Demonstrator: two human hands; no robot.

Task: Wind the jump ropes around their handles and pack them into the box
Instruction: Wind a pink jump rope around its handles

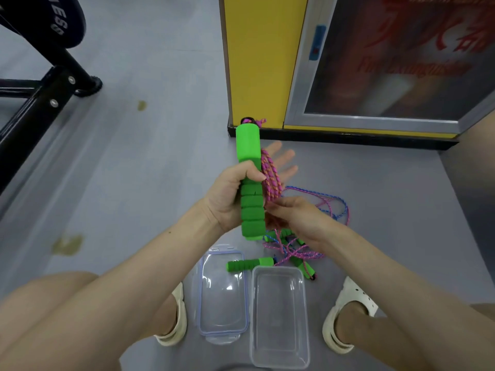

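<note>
The left grip (pixel 227 199) clasps the green handle (pixel 247 145) under its thumb — just right of it, the right grip (pixel 297 215) pinches the pink rope (pixel 272 180) loops.

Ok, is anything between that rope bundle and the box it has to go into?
Nothing visible. The left hand holds the handles above the floor; the box sits open below, its lid off beside it. The other ropes lie past its far rim, not over the opening.
</note>
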